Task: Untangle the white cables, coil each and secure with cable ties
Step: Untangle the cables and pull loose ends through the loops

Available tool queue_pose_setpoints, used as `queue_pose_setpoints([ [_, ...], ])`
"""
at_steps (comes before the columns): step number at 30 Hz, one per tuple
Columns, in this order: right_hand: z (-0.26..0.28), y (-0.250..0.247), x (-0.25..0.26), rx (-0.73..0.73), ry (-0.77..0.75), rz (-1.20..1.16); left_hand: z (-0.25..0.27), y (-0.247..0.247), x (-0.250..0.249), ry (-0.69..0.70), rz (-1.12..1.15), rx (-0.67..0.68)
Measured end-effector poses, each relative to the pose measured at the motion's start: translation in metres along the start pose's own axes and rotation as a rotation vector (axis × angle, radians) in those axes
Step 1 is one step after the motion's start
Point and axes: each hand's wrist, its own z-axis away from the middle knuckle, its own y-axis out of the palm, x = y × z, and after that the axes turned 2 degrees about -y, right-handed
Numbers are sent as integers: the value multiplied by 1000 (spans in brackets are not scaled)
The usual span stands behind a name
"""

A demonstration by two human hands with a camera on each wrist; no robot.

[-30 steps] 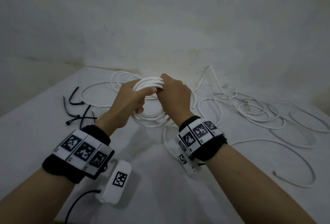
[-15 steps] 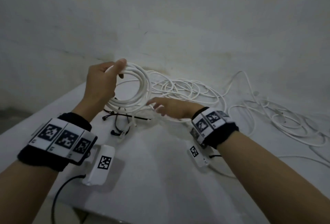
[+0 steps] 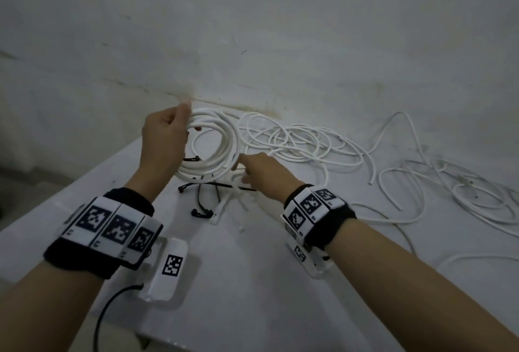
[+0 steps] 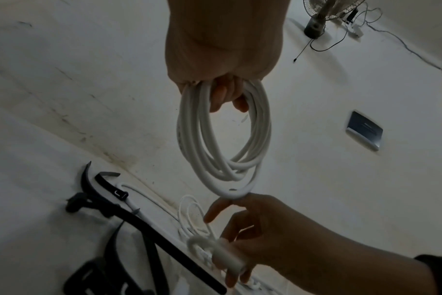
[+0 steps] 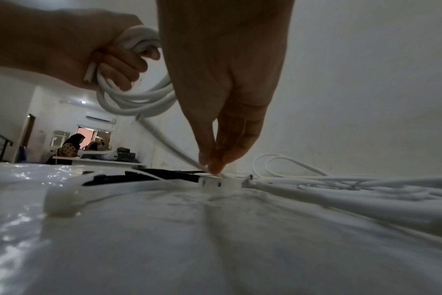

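My left hand (image 3: 179,127) grips the top of a coiled white cable (image 3: 222,155) and holds it upright above the table; the coil (image 4: 222,175) hangs from the curled fingers (image 4: 225,95). My right hand (image 3: 245,172) reaches down below the coil. In the right wrist view its fingertips (image 5: 212,165) pinch a white cable tie (image 5: 220,182) that lies on the table. Black cable ties (image 3: 200,191) and another white tie (image 3: 220,208) lie just left of it. Loose tangled white cables (image 3: 303,143) spread to the right.
The white table (image 3: 252,295) meets a white wall at the back; its left edge runs diagonally near my left arm. More loose cable loops (image 3: 463,191) cover the table's right side. People sit far off in the room behind, in the right wrist view.
My right hand let go of the coil and dropped to the ties on the table. The left hand alone now holds the coil, lifted and moved left.
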Motion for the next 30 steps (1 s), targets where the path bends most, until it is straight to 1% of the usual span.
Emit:
queue_pose_setpoints([
  [2,6,-1,-2,7,34,-93,3,3,1,-1,-2,0],
  [4,12,-3,-6,0,62,-121,5,5,0,0,12,3],
  [6,17,-8,-10,-53,81,-172,7,7,-2,11,10,7],
  [8,24,-17,-14,-175,103,-271,8,9,-6,22,1,14],
  [10,33,-29,-18,-306,104,-419,7,13,-11,23,-4,22],
  [13,49,-49,-21,-488,56,-640,8,25,-18,25,12,25],
  [16,68,-70,-21,-613,23,-750,11,44,-21,63,7,47],
  [18,83,-82,-22,-656,-17,-713,15,61,-24,87,3,82],
  [20,98,-89,-28,-653,-47,-576,23,83,-31,103,5,114],
  [24,122,-77,-44,-538,-104,-249,45,127,-43,132,-12,165],
  [28,139,-64,-62,-437,-142,-60,66,168,-48,129,4,201],
  [30,149,-64,-66,-397,-80,-6,75,185,-48,133,13,224],
])
